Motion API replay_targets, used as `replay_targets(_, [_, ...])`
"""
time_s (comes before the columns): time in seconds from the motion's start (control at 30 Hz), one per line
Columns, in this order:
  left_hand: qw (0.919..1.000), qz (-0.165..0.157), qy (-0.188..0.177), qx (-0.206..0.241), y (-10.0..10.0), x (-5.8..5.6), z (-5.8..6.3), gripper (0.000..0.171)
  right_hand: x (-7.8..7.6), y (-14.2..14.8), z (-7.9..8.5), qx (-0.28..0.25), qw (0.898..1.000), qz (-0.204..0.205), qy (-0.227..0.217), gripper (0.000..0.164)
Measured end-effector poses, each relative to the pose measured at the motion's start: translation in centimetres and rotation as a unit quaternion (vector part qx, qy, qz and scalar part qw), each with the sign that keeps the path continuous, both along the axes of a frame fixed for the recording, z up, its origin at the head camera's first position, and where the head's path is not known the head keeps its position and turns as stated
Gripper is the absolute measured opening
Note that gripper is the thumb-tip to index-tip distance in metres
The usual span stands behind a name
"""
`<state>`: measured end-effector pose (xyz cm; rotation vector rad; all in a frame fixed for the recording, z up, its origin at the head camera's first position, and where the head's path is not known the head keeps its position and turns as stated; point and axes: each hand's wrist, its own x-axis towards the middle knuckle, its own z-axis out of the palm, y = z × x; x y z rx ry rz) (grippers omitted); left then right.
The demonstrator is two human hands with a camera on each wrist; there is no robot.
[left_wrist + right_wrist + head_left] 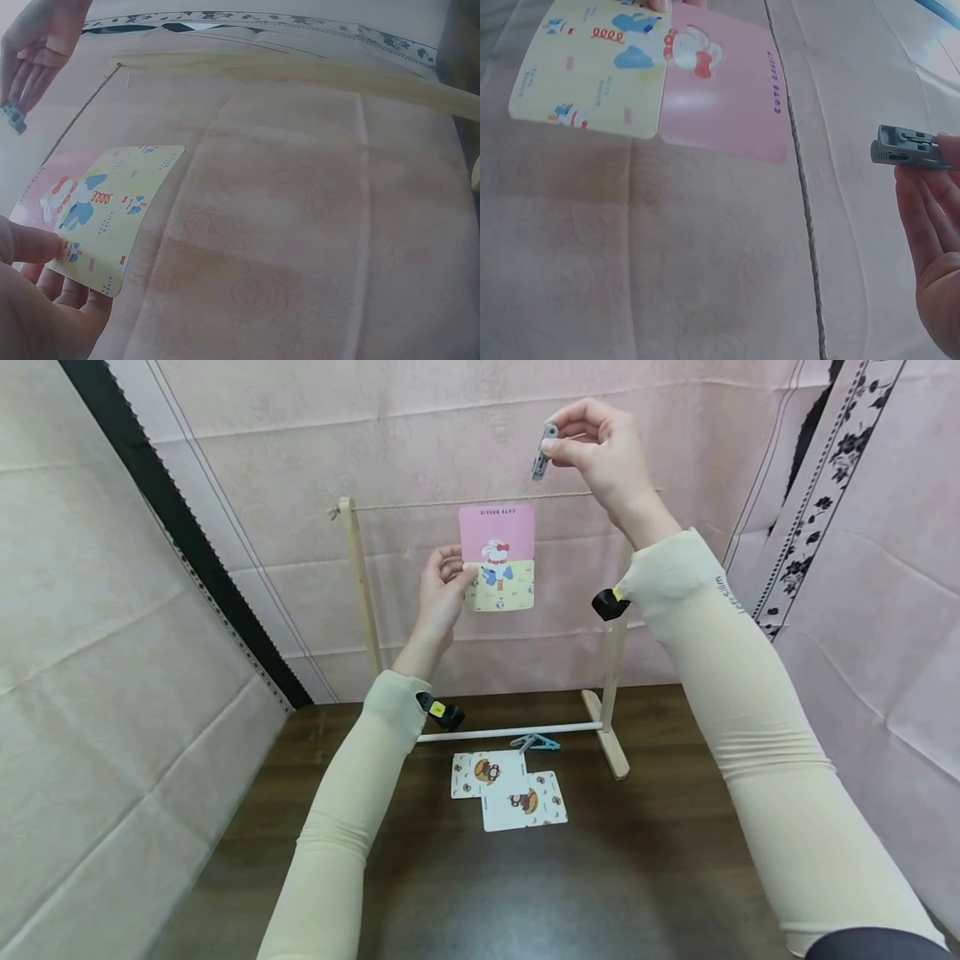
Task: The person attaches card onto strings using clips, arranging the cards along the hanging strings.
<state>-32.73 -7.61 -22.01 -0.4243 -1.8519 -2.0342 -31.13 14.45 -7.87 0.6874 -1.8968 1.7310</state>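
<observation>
A pink and yellow card (497, 531) with a cartoon character is pinched by its left edge in my left hand (442, 589). Its top edge sits close to the rope (405, 506) strung across a wooden frame; whether they touch I cannot tell. Above the rope, to the card's upper right, my right hand (611, 460) holds a grey clothespin (542, 453) between thumb and fingers. In the right wrist view the clothespin (907, 147) points toward the rope (804, 187), apart from it. The left wrist view shows the thumb on the card's face (112, 210).
Two white cards (487, 774) (540, 802) overlap on the dark wooden table (660, 860). Just behind them lie a blue clothespin (538, 742) and the frame's white lower bar (517, 730). The frame's posts (362, 585) rise on either side. Pale cloth (300, 468) hangs behind.
</observation>
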Motion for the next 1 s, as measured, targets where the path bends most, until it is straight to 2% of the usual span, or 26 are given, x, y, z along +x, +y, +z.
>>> replay_targets(0.2, [1.0000, 0.006, -0.003, 0.002, -0.2, 0.0, -0.1, 0.029, -0.2, -0.8, 0.0, 0.015, 1.000, -0.002, -0.013, 0.013])
replay_targets(0.57, [0.9999, 0.001, -0.002, 0.015, 0.2, -0.2, 0.1, 0.029, -1.0, -1.9, 0.0, 0.007, 0.999, 0.014, -0.046, 0.014])
replay_targets(1.0, [0.9999, 0.000, 0.001, 0.014, 0.3, -0.3, 0.0, 0.028, -1.6, -2.4, -0.6, 0.021, 0.998, 0.019, -0.062, 0.014])
